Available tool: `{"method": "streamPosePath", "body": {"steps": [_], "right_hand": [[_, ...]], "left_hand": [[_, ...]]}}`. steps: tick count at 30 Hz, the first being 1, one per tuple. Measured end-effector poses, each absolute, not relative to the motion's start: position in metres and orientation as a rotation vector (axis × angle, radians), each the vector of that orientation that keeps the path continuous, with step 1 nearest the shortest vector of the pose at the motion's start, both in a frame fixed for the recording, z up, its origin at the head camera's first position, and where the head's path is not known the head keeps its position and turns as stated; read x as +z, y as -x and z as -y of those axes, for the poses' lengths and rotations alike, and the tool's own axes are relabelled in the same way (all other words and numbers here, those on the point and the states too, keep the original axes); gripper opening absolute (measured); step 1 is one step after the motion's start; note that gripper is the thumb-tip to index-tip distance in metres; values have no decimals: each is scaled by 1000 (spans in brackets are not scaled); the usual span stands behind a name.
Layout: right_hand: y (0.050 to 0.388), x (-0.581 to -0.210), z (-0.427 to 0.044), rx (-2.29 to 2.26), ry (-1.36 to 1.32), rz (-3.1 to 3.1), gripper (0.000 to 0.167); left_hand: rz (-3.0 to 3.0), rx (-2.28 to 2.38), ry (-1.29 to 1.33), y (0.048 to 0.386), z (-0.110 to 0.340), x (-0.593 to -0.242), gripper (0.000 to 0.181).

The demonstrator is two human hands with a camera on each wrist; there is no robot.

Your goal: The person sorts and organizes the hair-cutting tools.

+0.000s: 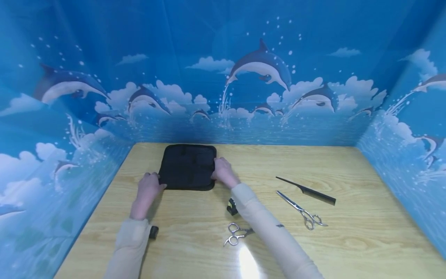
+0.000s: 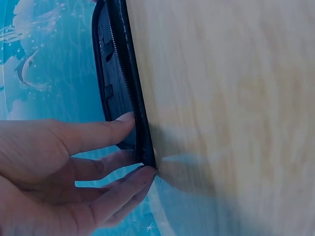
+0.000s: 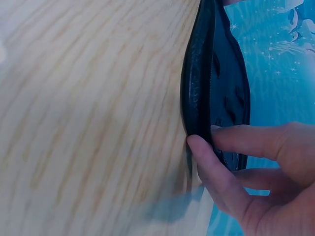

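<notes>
A black zippered case (image 1: 188,168) lies opened out flat on the table at the back left, its inner side with loops and pockets facing up. My left hand (image 1: 149,186) pinches its near left corner; in the left wrist view the thumb lies on the inner side of the case (image 2: 118,73) and the fingers reach the outer edge. My right hand (image 1: 224,171) holds the right edge. In the right wrist view, thumb and fingers of the right hand (image 3: 256,172) pinch the zippered rim of the case (image 3: 197,93).
Silver scissors (image 1: 234,234) lie near the front, partly under my right sleeve. Another pair of scissors (image 1: 302,211) and a black tail comb (image 1: 310,192) lie to the right. A small black and yellow item (image 1: 231,207) sits by the right forearm, a black object (image 1: 153,232) by the left sleeve.
</notes>
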State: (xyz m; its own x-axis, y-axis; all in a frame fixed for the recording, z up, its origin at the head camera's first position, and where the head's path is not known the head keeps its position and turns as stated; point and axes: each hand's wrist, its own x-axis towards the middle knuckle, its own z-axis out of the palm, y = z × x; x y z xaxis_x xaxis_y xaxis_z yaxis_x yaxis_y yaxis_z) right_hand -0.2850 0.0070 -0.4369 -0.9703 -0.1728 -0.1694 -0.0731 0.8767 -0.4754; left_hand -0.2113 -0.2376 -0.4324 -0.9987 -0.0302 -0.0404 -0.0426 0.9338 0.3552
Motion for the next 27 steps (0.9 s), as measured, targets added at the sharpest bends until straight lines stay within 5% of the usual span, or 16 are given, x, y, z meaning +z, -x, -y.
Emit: {"method": "streamPosePath", "body": {"steps": [10, 27], "right_hand": [[280, -435, -11, -629, 206, -2836, 66], [271, -434, -25, -686, 203, -2792, 77]], "left_hand": [[-3095, 560, 36, 207, 235, -436, 47], [-3081, 578, 15, 193, 225, -435, 47]]}}
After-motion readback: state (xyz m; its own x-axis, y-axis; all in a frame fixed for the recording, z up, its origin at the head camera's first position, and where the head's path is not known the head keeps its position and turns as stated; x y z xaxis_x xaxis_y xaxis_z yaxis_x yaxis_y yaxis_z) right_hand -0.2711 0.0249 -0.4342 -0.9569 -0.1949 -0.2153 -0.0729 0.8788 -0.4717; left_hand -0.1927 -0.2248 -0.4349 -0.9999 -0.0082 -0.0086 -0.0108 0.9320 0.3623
